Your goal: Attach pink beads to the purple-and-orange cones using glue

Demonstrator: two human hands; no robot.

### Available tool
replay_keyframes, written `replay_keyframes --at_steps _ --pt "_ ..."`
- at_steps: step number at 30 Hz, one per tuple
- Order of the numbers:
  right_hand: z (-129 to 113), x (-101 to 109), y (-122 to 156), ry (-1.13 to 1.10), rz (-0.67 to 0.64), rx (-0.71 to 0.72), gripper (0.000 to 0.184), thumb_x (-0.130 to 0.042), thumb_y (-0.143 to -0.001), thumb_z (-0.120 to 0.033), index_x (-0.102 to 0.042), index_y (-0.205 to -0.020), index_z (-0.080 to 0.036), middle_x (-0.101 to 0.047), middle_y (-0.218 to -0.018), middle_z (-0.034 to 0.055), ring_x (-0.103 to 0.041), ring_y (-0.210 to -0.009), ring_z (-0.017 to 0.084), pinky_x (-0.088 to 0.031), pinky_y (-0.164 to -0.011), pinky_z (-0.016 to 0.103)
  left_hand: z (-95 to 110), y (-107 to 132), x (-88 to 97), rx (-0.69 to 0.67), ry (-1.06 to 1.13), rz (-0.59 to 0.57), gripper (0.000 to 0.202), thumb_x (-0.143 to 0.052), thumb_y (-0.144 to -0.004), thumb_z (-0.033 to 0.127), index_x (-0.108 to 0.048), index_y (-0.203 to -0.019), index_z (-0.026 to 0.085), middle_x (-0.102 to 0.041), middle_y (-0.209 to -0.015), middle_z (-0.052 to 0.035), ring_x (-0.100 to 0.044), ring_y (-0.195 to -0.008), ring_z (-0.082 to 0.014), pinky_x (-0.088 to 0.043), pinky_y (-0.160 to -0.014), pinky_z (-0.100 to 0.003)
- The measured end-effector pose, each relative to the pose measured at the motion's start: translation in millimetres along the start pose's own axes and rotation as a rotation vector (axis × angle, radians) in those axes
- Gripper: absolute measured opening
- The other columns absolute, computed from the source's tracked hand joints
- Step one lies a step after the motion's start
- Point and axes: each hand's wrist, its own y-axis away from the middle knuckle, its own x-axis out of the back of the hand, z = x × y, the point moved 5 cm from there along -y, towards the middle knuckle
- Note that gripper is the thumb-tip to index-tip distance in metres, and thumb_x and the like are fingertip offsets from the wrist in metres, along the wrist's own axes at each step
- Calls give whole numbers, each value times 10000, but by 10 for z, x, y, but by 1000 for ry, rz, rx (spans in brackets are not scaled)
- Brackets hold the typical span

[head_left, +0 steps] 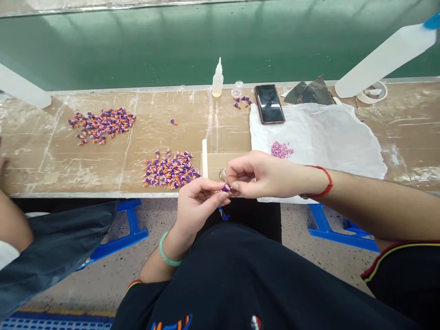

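Purple-and-orange piece [226,188]: clamped between left hand's [194,199] fingertips at worktable's [85,176] near edge. Right hand [254,176] meets it, hold unclear. Apparently mid-batch: near-edge pile [172,170], farther-left pile [106,123]; cannot tell which is finished.

I'd call this a workshop, the kind where people do fine handwork side by side. A long worktop covered in scuffed brown sheeting and clear tape [165,137] runs off to both sides, with a glossy green panel [137,55] rising behind its far edge. Small purple-and-orange pieces lie heaped by the dozen, one heap toward the left end [103,123], another by the near edge [172,170]. Along the far edge are a small translucent nozzle bottle [217,80] and a white roll of tape [383,91]. A co-worker in dark cloth [58,247] sits at the left; bright blue frames [132,220] stand on a speckled hard floor [113,279].
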Motion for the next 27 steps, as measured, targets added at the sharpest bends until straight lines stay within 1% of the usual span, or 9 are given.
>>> replay_keyframes --at_steps 4,8,11,16,21,23,24,26,27 --pt "-47 -3 2 43 41 35 80 -558 -782 -199 -541 -707 -177 -558 -593 -44 -448 -524 68 -327 -471 183 32 15 -9 -21 -32 36 245 -880 -706 363 -743 -790 177 -765 -715 -28 -729 -565 -150 -627 -554 -234" --pt "-97 0 14 138 113 69 84 -554 -809 -198 -546 -729 -174 -619 -642 -17 -513 -558 79 -358 -495 182 57 33 -6 -45 -97 88 241 -862 -727 368 -752 -805 168 -767 -717 -38 -734 -589 -162 -635 -584 -259" --pt "-132 -15 26 203 132 81 87 -543 -818 -178 -533 -732 -177 -645 -668 -2 -543 -583 92 -369 -518 193 61 40 -6 -59 -82 106 226 -867 -723 345 -755 -801 166 -762 -702 -33 -730 -581 -158 -629 -574 -251" --pt "-190 -35 46 267 183 108 115 -518 -836 -166 -512 -722 -183 -620 -648 -7 -522 -567 90 -345 -517 195 70 36 -14 -71 -69 115 203 -865 -729 328 -755 -790 169 -758 -695 -23 -729 -585 -149 -626 -578 -239" --pt "-178 -46 60 319 206 130 131 -510 -846 -162 -489 -720 -191 -583 -611 -24 -491 -537 90 -325 -509 201 60 35 -13 -109 -113 86 187 -840 -762 334 -747 -804 177 -755 -714 -21 -725 -596 -144 -615 -587 -236" --pt "-167 -53 84 355 209 161 126 -499 -867 -165 -504 -744 -194 -600 -628 -19 -510 -548 100 -348 -527 214 77 44 0 -174 -181 80 153 -814 -795 317 -745 -828 184 -763 -757 -30 -731 -639 -148 -612 -617 -243" --pt "-170 -57 105 381 216 189 119 -490 -885 -167 -523 -774 -194 -625 -664 -7 -538 -575 110 -373 -546 223 101 52 4 -228 -232 77 124 -798 -813 298 -745 -843 189 -768 -782 -35 -734 -671 -150 -610 -642 -249" --pt "-201 -64 167 445 267 285 118 -467 -924 -167 -567 -868 -195 -692 -820 39 -624 -715 145 -448 -630 253 180 76 -4 -382 -329 58 40 -767 -841 226 -742 -866 206 -775 -820 -32 -735 -736 -151 -600 -703 -259" --pt "-229 -64 208 480 314 349 131 -457 -939 -164 -581 -919 -200 -707 -924 65 -652 -818 167 -482 -693 276 225 91 -15 -464 -357 39 51 -754 -846 180 -737 -877 217 -775 -829 -24 -733 -760 -149 -593 -726 -260"
